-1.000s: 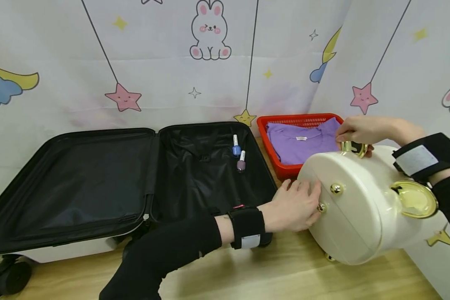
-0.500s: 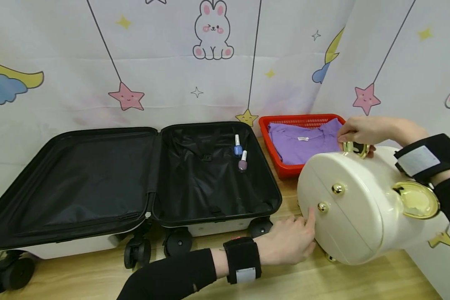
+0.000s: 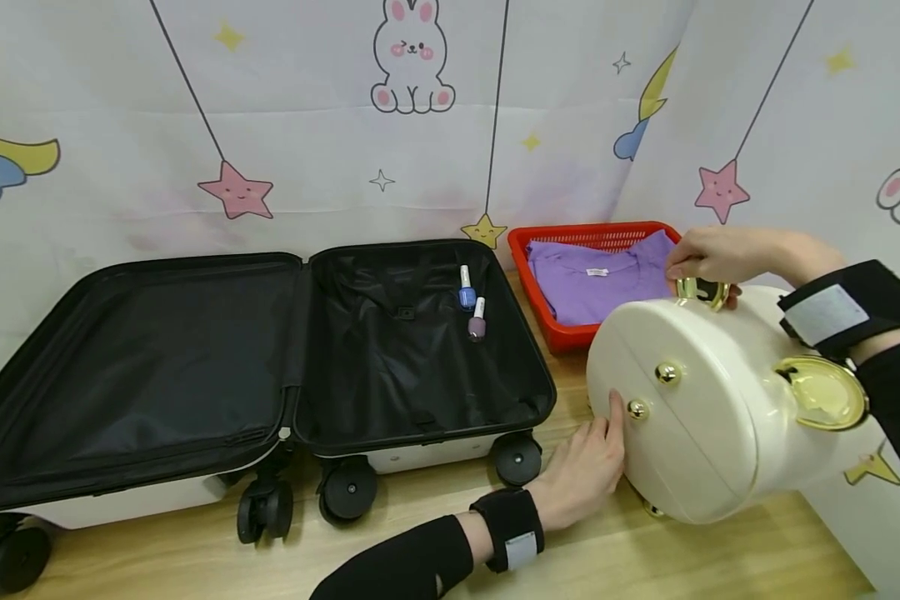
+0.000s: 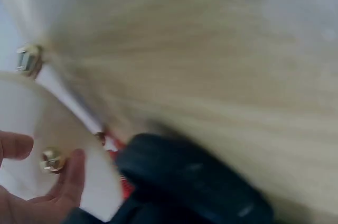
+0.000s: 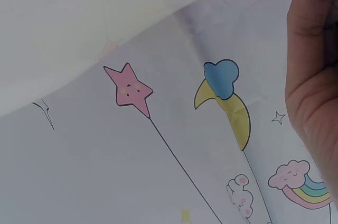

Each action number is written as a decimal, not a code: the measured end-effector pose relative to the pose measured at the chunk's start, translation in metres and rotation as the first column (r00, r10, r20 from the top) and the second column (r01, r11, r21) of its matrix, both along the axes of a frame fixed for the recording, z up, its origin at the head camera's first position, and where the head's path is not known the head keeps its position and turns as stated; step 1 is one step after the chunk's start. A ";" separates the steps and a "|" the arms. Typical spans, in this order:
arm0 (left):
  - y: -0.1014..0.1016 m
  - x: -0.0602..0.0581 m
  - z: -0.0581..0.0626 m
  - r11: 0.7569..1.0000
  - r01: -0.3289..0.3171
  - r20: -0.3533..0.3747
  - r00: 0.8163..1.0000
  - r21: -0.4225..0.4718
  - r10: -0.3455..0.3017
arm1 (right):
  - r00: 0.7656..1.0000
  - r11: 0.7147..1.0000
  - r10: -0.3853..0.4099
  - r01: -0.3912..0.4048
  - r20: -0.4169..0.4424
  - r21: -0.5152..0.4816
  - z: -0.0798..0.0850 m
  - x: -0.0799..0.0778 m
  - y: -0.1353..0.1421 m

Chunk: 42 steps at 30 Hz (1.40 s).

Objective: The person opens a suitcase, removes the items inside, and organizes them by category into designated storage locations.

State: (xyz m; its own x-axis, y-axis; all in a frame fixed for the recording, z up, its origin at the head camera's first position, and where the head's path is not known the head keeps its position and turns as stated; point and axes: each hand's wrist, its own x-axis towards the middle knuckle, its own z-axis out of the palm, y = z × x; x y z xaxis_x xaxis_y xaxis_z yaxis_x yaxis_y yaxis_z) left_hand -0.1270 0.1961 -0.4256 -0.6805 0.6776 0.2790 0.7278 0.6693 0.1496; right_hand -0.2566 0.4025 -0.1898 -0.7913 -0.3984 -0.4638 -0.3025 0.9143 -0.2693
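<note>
A cream, drum-shaped box (image 3: 787, 467) with a two-part round front stands on the wooden surface at the right. Its front carries two gold knobs, the upper knob (image 3: 667, 372) and the lower knob (image 3: 637, 409). My right hand (image 3: 727, 254) grips the gold handle (image 3: 703, 292) on top of the box. Beside the lower knob is my left hand (image 3: 581, 471), its index finger pointing up along the front. In the left wrist view that knob sits between the thumb (image 4: 16, 146) and a finger, with a gap on the thumb side.
An open black-lined suitcase (image 3: 172, 350) lies at the left and middle. Inside it are a blue nail polish bottle (image 3: 467, 288) and a mauve one. Behind the box, a red basket (image 3: 562, 336) holds a folded purple garment (image 3: 592, 279). A printed curtain (image 3: 307, 125) hangs behind.
My left hand came down from the upper part of the box's front to beside the lower knob, its index finger now extended. The right hand keeps its grip on the handle.
</note>
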 end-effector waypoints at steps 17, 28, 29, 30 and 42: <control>-0.012 -0.022 0.003 0.988 0.153 -0.025 0.988 0.007 -0.153 | 0.999 0.999 0.032 -0.032 -0.031 -0.009 0.000 -0.001 -0.001; -0.034 -0.019 0.019 0.981 0.191 0.051 0.981 -0.039 -0.189 | 0.998 1.000 0.016 -0.016 -0.053 -0.001 0.000 0.004 -0.001; -0.035 -0.019 0.019 0.981 0.192 0.060 0.980 -0.034 -0.190 | 0.998 1.000 0.025 -0.026 -0.058 -0.002 0.000 0.004 0.000; -0.035 -0.018 0.020 0.981 0.193 0.067 0.979 -0.031 -0.191 | 0.997 0.999 0.039 -0.039 -0.065 -0.005 0.000 0.004 0.001; -0.074 0.007 0.061 0.953 0.238 -0.021 0.969 -0.185 -0.246 | 1.000 1.000 0.003 -0.003 -0.010 -0.006 0.000 0.003 -0.003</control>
